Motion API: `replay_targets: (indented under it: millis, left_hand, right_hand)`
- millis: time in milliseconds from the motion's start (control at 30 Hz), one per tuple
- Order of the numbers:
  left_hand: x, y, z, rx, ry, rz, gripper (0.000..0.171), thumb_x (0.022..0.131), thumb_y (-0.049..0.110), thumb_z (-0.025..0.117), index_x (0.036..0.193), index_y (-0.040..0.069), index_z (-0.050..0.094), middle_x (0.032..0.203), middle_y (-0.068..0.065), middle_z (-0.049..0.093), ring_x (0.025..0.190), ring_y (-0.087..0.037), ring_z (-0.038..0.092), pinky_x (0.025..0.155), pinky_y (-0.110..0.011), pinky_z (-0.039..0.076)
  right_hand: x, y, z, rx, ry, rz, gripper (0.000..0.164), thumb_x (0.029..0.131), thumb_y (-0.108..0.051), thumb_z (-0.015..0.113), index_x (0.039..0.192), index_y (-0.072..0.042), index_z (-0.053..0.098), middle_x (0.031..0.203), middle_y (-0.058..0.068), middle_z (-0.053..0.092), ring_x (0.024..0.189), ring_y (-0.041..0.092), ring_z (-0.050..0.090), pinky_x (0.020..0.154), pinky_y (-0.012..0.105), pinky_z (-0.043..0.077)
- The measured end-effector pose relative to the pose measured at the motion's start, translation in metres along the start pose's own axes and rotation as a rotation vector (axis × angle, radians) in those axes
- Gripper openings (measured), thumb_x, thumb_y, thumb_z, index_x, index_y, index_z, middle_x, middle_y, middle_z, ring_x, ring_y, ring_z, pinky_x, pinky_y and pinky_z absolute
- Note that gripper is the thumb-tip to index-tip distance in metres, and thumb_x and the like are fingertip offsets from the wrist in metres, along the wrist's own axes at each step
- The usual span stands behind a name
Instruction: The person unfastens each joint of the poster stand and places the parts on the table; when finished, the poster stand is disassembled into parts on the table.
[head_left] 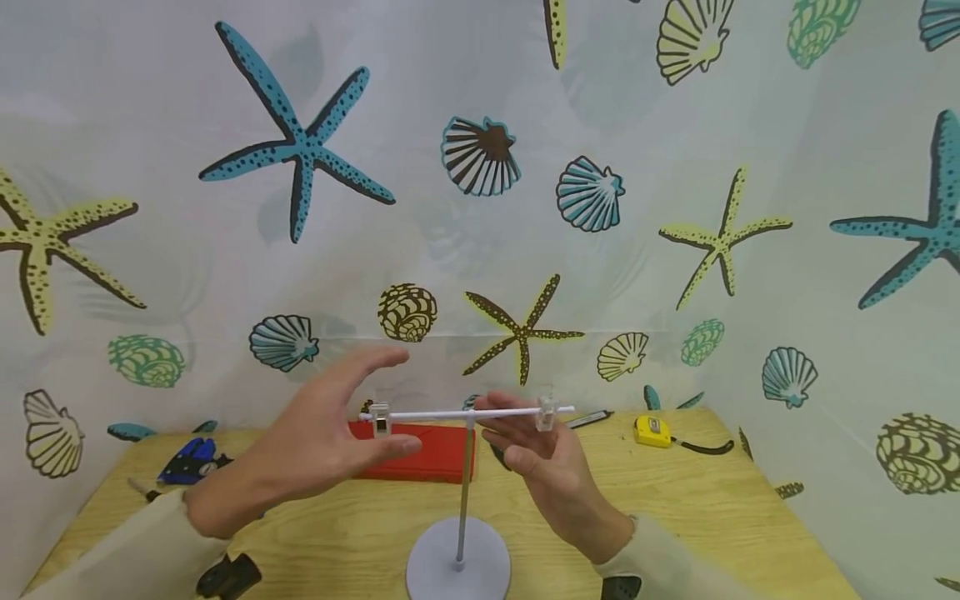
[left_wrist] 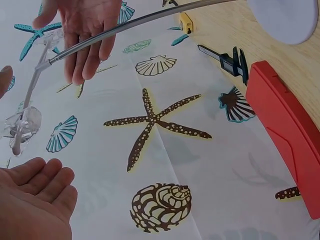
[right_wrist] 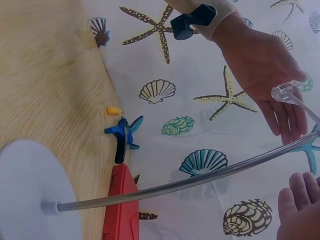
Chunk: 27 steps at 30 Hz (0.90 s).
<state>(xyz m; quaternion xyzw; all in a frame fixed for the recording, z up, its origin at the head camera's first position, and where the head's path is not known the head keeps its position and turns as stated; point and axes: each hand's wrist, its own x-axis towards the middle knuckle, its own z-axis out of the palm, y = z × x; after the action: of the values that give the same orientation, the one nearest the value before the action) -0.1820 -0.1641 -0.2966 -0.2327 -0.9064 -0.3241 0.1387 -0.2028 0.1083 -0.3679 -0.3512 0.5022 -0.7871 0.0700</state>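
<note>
A stand with a white round base [head_left: 487, 571], a thin metal pole [head_left: 465, 479] and a white crossbar [head_left: 442, 414] rises between the hands. Clear plastic clips sit near both bar ends, a left clip [head_left: 381, 418] and a right clip [head_left: 546, 412]. My left hand [head_left: 315, 433] spreads thumb and fingers around the left clip, apparently without touching it. Beside the right clip, my right hand [head_left: 551, 479] has its palm turned up and its fingers extended behind the bar. In the left wrist view, a gap shows between the left fingers [left_wrist: 47, 175] and the clip.
Behind the stand lies a red case [head_left: 431, 454]. Blue-handled pliers [head_left: 187, 461] are on the left of the wooden table [head_left: 337, 542]. At the right back lie a yellow tape measure [head_left: 651, 431] and calipers [left_wrist: 230, 62]. A shell-and-starfish-patterned cloth [head_left: 480, 242] hangs around the table.
</note>
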Motion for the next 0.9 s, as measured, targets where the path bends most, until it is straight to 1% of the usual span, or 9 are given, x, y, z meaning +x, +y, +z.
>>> replay_targets:
  millis: [133, 267, 367, 533, 667, 767, 900]
  left_hand:
    - [0.004, 0.004, 0.001, 0.0, 0.005, 0.033, 0.082, 0.08, 0.051, 0.083, 0.147, 0.02, 0.049, 0.149, -0.004, 0.055, 0.139, -0.031, 0.05, 0.109, -0.064, 0.043]
    - [0.009, 0.01, 0.0, -0.001, 0.004, 0.064, 0.073, 0.081, 0.045, 0.084, 0.143, 0.019, 0.054, 0.145, -0.003, 0.059, 0.136, -0.03, 0.054, 0.107, -0.062, 0.045]
    - [0.012, 0.014, 0.0, 0.001, 0.005, 0.082, 0.066, 0.081, 0.041, 0.085, 0.138, 0.019, 0.059, 0.141, -0.002, 0.062, 0.132, -0.028, 0.057, 0.103, -0.058, 0.05]
    - [0.016, 0.017, 0.001, 0.031, 0.019, 0.142, 0.052, 0.082, 0.037, 0.085, 0.127, 0.019, 0.067, 0.128, 0.001, 0.069, 0.122, -0.024, 0.063, 0.098, -0.052, 0.054]
    - [0.018, 0.019, 0.003, 0.047, 0.035, 0.192, 0.045, 0.082, 0.033, 0.085, 0.122, 0.018, 0.07, 0.12, 0.003, 0.072, 0.115, -0.02, 0.066, 0.093, -0.046, 0.056]
    - [0.02, 0.021, 0.004, 0.064, 0.042, 0.214, 0.043, 0.082, 0.03, 0.086, 0.12, 0.018, 0.071, 0.117, 0.004, 0.072, 0.11, -0.017, 0.066, 0.09, -0.043, 0.057]
    - [0.023, 0.024, 0.005, 0.102, 0.045, 0.23, 0.042, 0.08, 0.028, 0.087, 0.117, 0.018, 0.073, 0.112, 0.006, 0.072, 0.103, -0.014, 0.065, 0.087, -0.039, 0.056]
  right_hand:
    - [0.001, 0.003, 0.004, 0.01, 0.031, 0.018, 0.053, 0.098, -0.006, 0.06, 0.147, 0.005, 0.044, 0.141, 0.003, 0.063, 0.13, 0.015, 0.061, 0.115, 0.034, 0.044]
    - [0.004, 0.007, 0.008, 0.004, 0.059, 0.038, 0.051, 0.097, -0.002, 0.061, 0.146, 0.004, 0.047, 0.139, 0.002, 0.065, 0.127, 0.015, 0.063, 0.111, 0.032, 0.048]
    - [0.008, 0.01, 0.011, 0.001, 0.086, 0.061, 0.049, 0.096, -0.001, 0.064, 0.143, 0.0, 0.052, 0.135, -0.002, 0.068, 0.124, 0.013, 0.065, 0.105, 0.027, 0.052]
    - [0.012, 0.013, 0.016, -0.003, 0.119, 0.079, 0.042, 0.093, -0.005, 0.071, 0.134, -0.008, 0.064, 0.123, -0.006, 0.073, 0.116, 0.01, 0.069, 0.097, 0.023, 0.054]
    - [0.013, 0.014, 0.018, 0.033, 0.118, 0.065, 0.036, 0.093, -0.006, 0.072, 0.128, -0.009, 0.068, 0.122, -0.005, 0.074, 0.113, 0.01, 0.07, 0.1, 0.028, 0.055]
    - [0.014, 0.015, 0.02, 0.054, 0.123, 0.06, 0.032, 0.093, -0.005, 0.071, 0.125, -0.01, 0.07, 0.123, -0.004, 0.073, 0.112, 0.011, 0.071, 0.103, 0.032, 0.054]
    - [0.015, 0.015, 0.023, 0.03, 0.154, 0.098, 0.026, 0.094, -0.006, 0.07, 0.117, -0.017, 0.073, 0.115, -0.005, 0.076, 0.108, 0.009, 0.072, 0.101, 0.029, 0.055]
